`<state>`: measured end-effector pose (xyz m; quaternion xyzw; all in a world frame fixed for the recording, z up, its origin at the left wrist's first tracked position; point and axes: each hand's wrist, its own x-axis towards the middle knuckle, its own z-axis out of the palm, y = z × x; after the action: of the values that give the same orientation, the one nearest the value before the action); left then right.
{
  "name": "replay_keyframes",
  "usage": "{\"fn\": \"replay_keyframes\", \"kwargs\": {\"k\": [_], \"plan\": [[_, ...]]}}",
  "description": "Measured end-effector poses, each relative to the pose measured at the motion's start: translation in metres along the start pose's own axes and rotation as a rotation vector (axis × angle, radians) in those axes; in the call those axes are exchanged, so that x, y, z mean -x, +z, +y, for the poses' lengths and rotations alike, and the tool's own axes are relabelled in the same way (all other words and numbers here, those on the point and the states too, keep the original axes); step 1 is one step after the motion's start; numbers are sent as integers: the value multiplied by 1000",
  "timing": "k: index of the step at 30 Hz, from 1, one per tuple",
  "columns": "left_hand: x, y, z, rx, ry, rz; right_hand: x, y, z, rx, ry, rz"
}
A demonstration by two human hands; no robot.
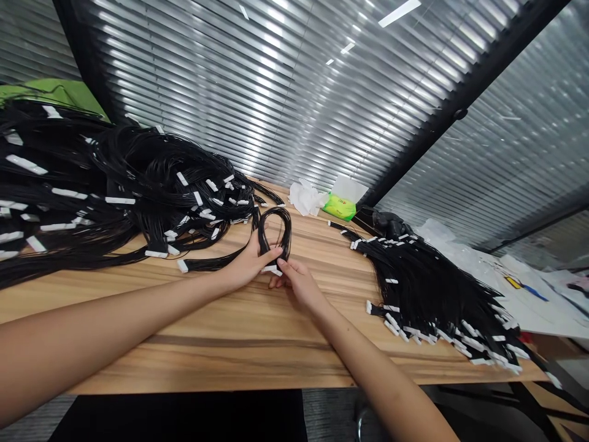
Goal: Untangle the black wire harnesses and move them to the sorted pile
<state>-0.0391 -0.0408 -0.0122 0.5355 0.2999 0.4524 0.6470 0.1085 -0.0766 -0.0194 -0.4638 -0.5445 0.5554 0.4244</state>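
Observation:
Near the middle of the wooden table (221, 334), a black wire harness (286, 227) is bent into an upright loop between my hands. My left hand (251, 261) grips it from the left, thumb laid across the wires. From the right, my right hand (299, 279) pinches it low, at its white connectors (272, 269). Both hands are closed and nearly touching. Another harness lies just left of my left hand, its white connector (183, 266) on the tabletop. My fingers hide part of the held wires.
A large tangled heap of black harnesses (138, 166) with white connectors covers the left side. A flatter pile (427, 288) lies at the right. Behind are crumpled tissue (306, 197) and a green tissue pack (339, 206). A white table (561, 313) adjoins at right.

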Motion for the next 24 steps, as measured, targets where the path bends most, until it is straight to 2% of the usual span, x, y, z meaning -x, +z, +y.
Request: {"fn": "replay_keyframes", "kwargs": {"k": [3, 7, 14, 17, 19, 24], "plan": [[0, 0, 1, -86, -6, -32, -2, -7, -5, -145, 84, -70], [-1, -3, 4, -332, 44, -15, 1, -21, -15, -171, 177, -123], [6, -3, 14, -479, -22, -238, 5, -30, -24, -173, 195, -326], [7, -4, 17, -428, -61, -355, 7, -30, -27, -201, 211, -403], [6, -5, 16, -344, -73, -388, 8, -27, -27, -219, 214, -402], [5, -2, 10, -12, -181, -267, 12, -9, -21, -302, 152, -210]]}}
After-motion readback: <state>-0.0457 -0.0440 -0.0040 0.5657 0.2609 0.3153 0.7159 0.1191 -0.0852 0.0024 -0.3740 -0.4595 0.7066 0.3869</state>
